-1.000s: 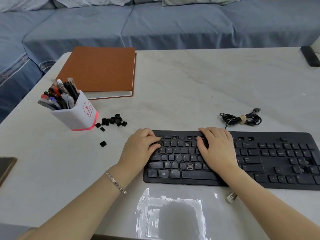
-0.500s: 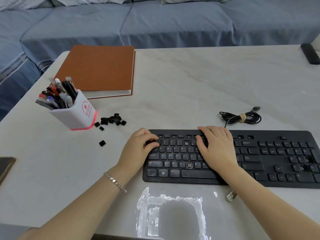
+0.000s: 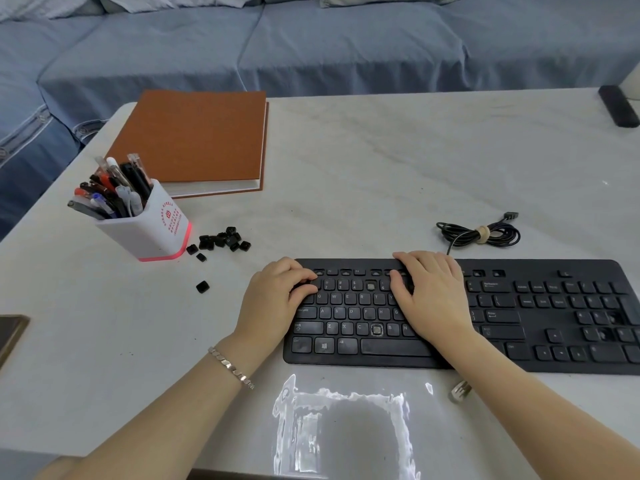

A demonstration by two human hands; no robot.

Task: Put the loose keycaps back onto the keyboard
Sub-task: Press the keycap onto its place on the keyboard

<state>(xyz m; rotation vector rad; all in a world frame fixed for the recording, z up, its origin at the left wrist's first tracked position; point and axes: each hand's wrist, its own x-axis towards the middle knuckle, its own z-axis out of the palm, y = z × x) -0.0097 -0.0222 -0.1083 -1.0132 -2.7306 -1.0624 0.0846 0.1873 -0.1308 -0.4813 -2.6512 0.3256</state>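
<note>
A black keyboard [image 3: 540, 317] lies on the pale table near me. Two bare key sockets show, one in the number row [image 3: 371, 285] and one in the bottom letter row [image 3: 376, 329]. My left hand [image 3: 273, 299] is curled over the keyboard's top-left corner, thumb and forefinger pinched on a black keycap [image 3: 303, 284] at the left end of the number row. My right hand [image 3: 433, 296] lies flat on the middle keys and holds nothing. A small heap of loose keycaps [image 3: 221, 240] sits left of the keyboard, with a single keycap [image 3: 202, 286] nearer to me.
A white pen holder [image 3: 152, 230] full of pens stands beside the heap. Behind it lies a brown book [image 3: 194, 140]. The coiled keyboard cable [image 3: 481, 233] rests behind the keyboard. A phone edge [image 3: 10, 334] shows far left, a black remote [image 3: 618, 105] far right.
Both hands stay in nearly the same place on the keyboard. My left thumb has closed a little toward the forefinger.
</note>
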